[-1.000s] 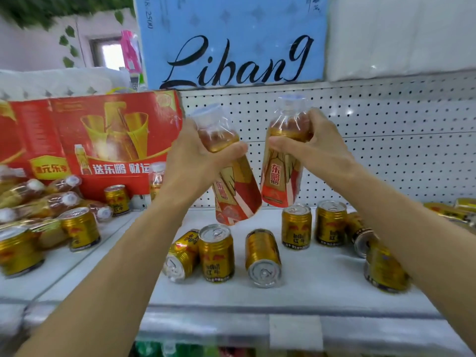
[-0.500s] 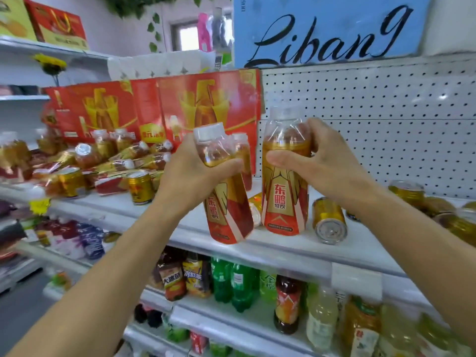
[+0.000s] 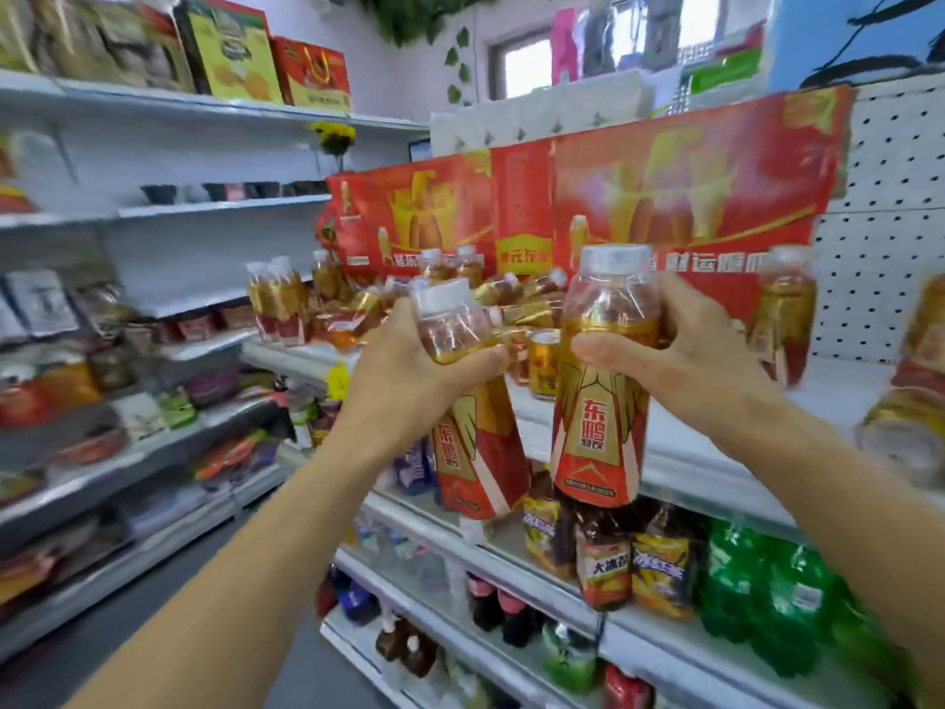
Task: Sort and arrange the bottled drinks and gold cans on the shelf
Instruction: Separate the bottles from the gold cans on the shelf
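Two energy-drink bottles held at centre frame, before the shelf (image 3: pixel 716 452)
Left hand (image 3: pixel 409 371) grips tilted bottle (image 3: pixel 475 452); right hand (image 3: pixel 680 360) clamps upright bottle (image 3: pixel 598 432); slick sleeves, full and weighty, best gripped at shoulder

Motion blur smears most of the scene. The goods on the left shelves (image 3: pixel 128 442) are streaks of colour, their labels unreadable. The heap of bottles and gold cans (image 3: pixel 543 361) behind the hands runs together, so no count is possible. The red carton's (image 3: pixel 665 197) lettering is smudged and partly covered by the right-hand bottle (image 3: pixel 603 401). The left hand (image 3: pixel 409 376) hides the shoulder of the tilted bottle (image 3: pixel 475 452); the right hand (image 3: pixel 680 360) covers the other bottle's far side. At the right edge a bottle (image 3: pixel 920 371) is cut off and blurred. Both forearms leave the bottom edge.
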Demonstrator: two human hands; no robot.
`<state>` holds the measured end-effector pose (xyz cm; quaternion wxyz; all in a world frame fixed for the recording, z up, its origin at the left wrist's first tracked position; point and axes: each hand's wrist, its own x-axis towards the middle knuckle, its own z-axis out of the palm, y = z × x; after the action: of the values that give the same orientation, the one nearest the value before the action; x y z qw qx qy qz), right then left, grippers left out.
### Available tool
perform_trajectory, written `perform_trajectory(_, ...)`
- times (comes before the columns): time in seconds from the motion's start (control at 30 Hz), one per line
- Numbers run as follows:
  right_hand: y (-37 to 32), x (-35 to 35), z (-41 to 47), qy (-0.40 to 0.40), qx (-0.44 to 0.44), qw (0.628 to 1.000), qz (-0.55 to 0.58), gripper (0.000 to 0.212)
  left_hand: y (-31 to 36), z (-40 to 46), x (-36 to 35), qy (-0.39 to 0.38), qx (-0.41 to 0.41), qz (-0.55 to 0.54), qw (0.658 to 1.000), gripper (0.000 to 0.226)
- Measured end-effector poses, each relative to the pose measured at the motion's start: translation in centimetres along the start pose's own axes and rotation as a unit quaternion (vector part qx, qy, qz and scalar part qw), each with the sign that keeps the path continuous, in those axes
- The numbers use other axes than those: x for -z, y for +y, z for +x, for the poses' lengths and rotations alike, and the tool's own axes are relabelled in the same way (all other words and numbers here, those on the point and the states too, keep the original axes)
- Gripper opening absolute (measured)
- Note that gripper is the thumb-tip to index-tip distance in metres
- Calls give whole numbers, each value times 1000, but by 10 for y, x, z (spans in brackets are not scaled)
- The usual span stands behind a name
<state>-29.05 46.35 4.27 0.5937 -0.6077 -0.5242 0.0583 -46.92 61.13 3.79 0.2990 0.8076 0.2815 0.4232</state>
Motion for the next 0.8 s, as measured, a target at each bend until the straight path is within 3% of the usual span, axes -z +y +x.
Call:
perform_trajectory(0.23,-6,-124,48,-11,0,1000,9,34,-94,41,97,15,26,-1,1000,62)
perform_trajectory(0.4,-7,-192,95,-21,14,1000,-7,47,-152,77,143,36,42,19,998,76)
perform_trajectory(0.57,8,-245,146,-39,22,999,11,39,-211,130,169,60,53,35,996,71)
perform_trajectory(0.8,33,-310,234,-24,40,999,-10,52,-279,226,185,78,36,83,993,58)
